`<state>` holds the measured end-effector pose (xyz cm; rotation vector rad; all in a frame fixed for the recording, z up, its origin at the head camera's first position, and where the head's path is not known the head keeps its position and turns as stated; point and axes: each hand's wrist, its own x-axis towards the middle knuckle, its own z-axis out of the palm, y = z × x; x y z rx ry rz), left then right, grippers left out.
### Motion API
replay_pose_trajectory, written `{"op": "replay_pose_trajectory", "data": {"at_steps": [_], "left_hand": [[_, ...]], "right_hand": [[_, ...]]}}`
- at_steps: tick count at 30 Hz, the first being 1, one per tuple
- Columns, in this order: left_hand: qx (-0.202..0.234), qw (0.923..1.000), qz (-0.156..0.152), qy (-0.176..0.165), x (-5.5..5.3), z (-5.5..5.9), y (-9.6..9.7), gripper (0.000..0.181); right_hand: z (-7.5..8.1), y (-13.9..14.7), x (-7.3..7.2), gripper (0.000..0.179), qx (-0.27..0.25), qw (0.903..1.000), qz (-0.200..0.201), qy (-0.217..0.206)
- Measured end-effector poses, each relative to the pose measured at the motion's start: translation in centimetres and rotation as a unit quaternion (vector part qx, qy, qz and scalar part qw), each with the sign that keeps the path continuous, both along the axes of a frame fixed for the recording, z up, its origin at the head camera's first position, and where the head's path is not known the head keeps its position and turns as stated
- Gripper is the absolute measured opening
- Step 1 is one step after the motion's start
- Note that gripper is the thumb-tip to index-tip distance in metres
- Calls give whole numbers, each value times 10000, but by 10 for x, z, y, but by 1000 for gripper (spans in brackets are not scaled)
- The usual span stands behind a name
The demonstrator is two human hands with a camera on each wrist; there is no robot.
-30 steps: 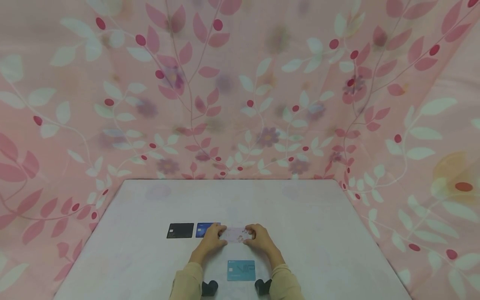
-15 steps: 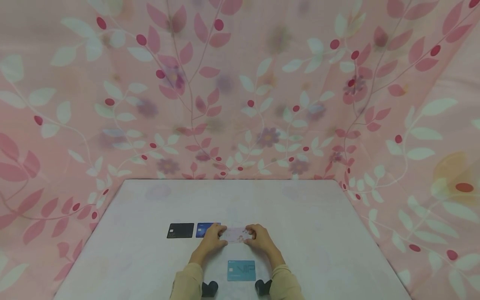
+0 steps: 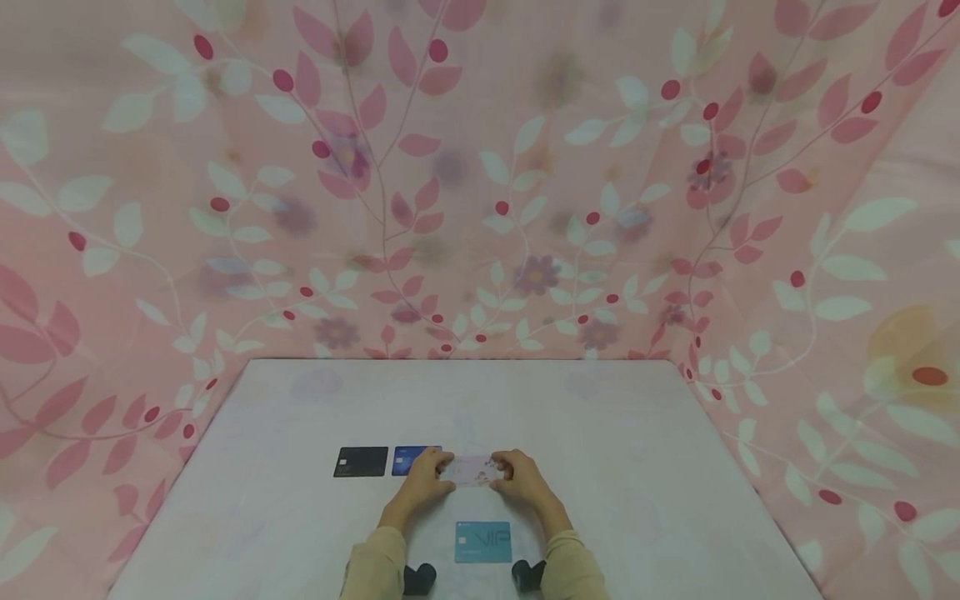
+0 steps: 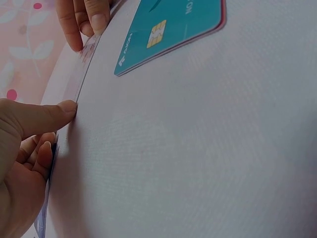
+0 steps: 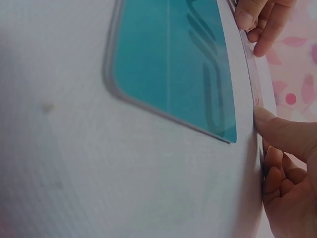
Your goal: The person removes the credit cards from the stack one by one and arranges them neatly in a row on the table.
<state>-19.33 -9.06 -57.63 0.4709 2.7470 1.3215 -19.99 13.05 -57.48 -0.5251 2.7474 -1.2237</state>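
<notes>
In the head view, the left hand [image 3: 429,475] and right hand [image 3: 522,477], fingers bent, pinch a pale card [image 3: 472,470] at its nine and three o'clock ends, a teal card [image 3: 482,542] lying at six o'clock; the left-wrist view shows the left thumb [image 4: 45,118] on its edge, the right-wrist view the right thumb [image 5: 287,133] likewise.
</notes>
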Motion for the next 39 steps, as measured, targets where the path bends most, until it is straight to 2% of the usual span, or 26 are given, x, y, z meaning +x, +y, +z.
{"op": "replay_pose_trajectory", "data": {"at_steps": [5, 8, 9, 12, 15, 16, 21, 39], "left_hand": [[22, 10000, -27, 16, 2, 1, 1, 48], [9, 10000, -32, 38, 1, 2, 1, 48], [2, 10000, -35, 50, 1, 2, 1, 48], [-11, 10000, -27, 41, 1, 2, 0, 48], [-12, 9999, -51, 89, 0, 2, 0, 48], [-9, 10000, -46, 87, 0, 2, 0, 48], [-26, 9999, -44, 118, 1, 2, 0, 48], [-14, 9999, 33, 133, 0, -3, -1, 48]], "right_hand": [[-2, 1, 1, 44, -6, 9999, 85, 131], [-4, 3, 1, 42, -204, 9990, 204, 335], [-11, 6, -3, 40, -295, 9975, 335, 550], [-13, 8, -4, 41, -466, 9956, 461, 667], [-11, 6, -3, 41, -421, 9966, 386, 591], [-3, 4, 0, 41, -368, 9982, 260, 401], [1, 0, 3, 42, -116, 9996, 64, 246], [-3, 0, 3, 41, 0, 9996, 34, 275]]}}
